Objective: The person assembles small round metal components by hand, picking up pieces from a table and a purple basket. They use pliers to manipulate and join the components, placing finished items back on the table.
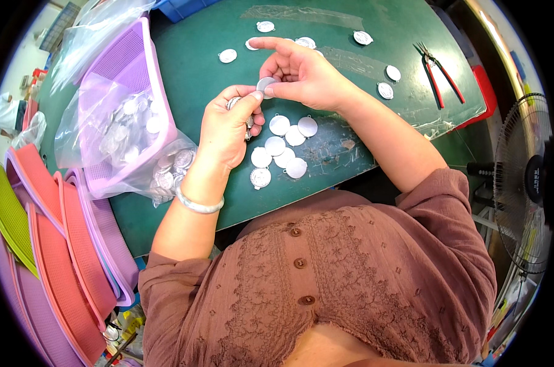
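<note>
Between the thumbs and fingers of both hands I pinch one round silver medallion (265, 85). My left hand (231, 122) also has several more medallions tucked in its curled fingers. My right hand (304, 76) grips the disc's edge with thumb and a bent finger, its index finger stretched out over another medallion on the table. Just below the hands lies a loose group of plain-faced medallions (275, 146) with small loops. Others are scattered farther off, such as one medallion (227, 56) at the left and one medallion (362, 38) at the far right.
Under everything is a green table (197, 37) with strips of clear tape. Red-handled pliers (439, 76) lie at the right. A purple basket (151, 67) with bagged medallions (127, 131) stands left, above stacked coloured baskets (56, 263). A fan (521, 183) is at the far right.
</note>
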Demonstrator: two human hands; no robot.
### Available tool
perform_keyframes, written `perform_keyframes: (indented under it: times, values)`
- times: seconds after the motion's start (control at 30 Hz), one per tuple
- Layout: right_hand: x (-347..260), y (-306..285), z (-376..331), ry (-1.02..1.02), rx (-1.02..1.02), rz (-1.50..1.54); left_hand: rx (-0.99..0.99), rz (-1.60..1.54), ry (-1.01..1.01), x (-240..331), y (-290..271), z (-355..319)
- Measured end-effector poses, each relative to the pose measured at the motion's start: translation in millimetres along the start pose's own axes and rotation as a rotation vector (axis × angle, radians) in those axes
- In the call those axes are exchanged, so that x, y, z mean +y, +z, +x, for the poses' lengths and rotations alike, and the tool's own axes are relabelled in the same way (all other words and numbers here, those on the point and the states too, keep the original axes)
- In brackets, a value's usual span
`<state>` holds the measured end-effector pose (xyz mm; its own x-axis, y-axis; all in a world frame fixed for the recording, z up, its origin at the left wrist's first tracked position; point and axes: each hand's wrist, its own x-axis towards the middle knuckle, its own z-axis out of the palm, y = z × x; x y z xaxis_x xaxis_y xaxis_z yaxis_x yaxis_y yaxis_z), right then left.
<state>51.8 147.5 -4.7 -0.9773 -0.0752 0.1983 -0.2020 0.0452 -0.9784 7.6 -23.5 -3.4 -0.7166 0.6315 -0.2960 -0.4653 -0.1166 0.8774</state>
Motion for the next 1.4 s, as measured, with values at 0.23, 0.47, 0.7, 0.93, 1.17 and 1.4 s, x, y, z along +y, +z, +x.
perform_keyframes:
  times: [0.23,0.47,0.7,0.93,1.17,1.4]
  values:
    - [-3,0,-1,0.045,0.042,0.036,-0.003,0.013,0.006,-1,1,1]
    - [-9,-3,-1,0.117,0.089,0.113,0.052,0.011,0.007,1,4,-3]
    - [-9,-15,0,0.156,0.183,0.192,-0.066,0.012,0.029,42,25,-33]
    - [-14,-14,-1,0.173,0.167,0.186,0.125,0.563,0.567,167,-6,-74]
    - [-12,-16,0,0.156,0.152,0.149,0.649,0.727,0.228,258,-176,-45]
    - [-11,-22,-2,0.120,0.102,0.132,0.631,1.015,-0.044,232,-137,-44]
